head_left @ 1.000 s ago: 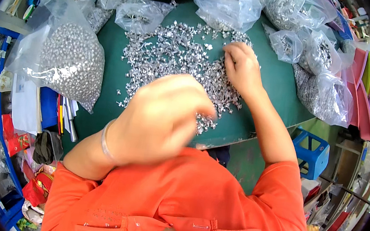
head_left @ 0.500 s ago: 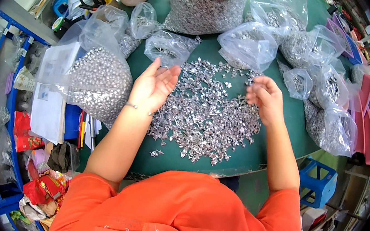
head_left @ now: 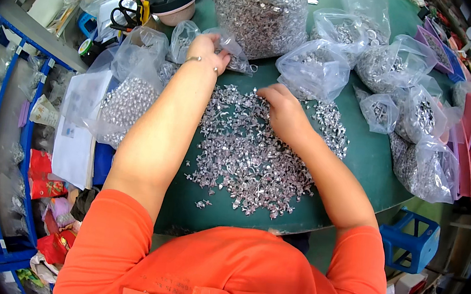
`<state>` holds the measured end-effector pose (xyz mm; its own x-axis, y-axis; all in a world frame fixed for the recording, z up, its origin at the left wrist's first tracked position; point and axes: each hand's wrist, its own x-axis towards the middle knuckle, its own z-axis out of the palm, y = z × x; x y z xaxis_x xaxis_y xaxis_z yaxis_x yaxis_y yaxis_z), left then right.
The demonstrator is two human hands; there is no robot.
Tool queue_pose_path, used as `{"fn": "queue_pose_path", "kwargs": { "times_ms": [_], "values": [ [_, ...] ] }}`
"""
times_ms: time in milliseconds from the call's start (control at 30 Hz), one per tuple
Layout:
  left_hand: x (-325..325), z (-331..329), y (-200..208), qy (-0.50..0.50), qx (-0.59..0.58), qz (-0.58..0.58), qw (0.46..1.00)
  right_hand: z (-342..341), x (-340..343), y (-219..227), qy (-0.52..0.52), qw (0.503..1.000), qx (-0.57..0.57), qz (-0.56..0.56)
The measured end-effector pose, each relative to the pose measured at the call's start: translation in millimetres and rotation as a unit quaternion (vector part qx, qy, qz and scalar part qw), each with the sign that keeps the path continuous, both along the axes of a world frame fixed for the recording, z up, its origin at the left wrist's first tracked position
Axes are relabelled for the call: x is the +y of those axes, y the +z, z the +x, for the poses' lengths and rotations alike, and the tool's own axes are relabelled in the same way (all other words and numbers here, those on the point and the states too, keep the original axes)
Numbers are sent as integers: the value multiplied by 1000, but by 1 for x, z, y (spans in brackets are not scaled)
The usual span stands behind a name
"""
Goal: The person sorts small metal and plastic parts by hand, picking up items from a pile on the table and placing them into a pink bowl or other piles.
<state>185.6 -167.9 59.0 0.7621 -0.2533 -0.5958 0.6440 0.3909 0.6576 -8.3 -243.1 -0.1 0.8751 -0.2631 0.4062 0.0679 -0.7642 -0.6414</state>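
Many small shiny silver metal pieces (head_left: 250,169) lie spread in a loose heap on the green tabletop. At the heap's far side, my right hand (head_left: 286,111) is closed, its fingertips bent down among the pieces. What those fingers pinch is hidden. My left hand (head_left: 206,51) reaches farther out, its fingers curled against a small clear plastic bag (head_left: 235,54) with metal pieces in it. The hand covers the bag's left part. A large clear bag of silver pieces (head_left: 258,22) stands just behind it.
At left, a clear bag of round silver beads (head_left: 127,103) leans by white papers (head_left: 78,129). Black-handled scissors (head_left: 125,15) stand at the back left. Several filled clear bags (head_left: 314,69) line the right side. A blue stool (head_left: 411,239) stands beyond the table's right edge.
My left hand has gone from palm-up over the heap's left side to the small bag, which has shifted right and back. My right hand has moved left onto the heap's far side.
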Motion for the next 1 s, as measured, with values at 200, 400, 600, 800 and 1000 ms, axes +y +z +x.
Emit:
{"fn": "queue_pose_path", "kwargs": {
  "times_ms": [200, 400, 600, 800, 1000],
  "values": [
    [28, -11, -34, 6, -89, 5, 996, 66, -4, -6, -103, 976, 160, -111],
    [67, -28, -78, -160, -438, 402, 789, 87, -11, -14, -123, 965, 212, -97],
    [85, -70, -90, -218, -631, 387, 637, 49, 6, 22, -67, 987, 96, -107],
    [100, -92, -87, -257, -659, 321, 629, 85, 36, 56, 89, 986, -125, -63],
    [108, -100, -86, -178, -556, 300, 755, 101, 67, 53, 63, 951, 190, -235]
  ]
}}
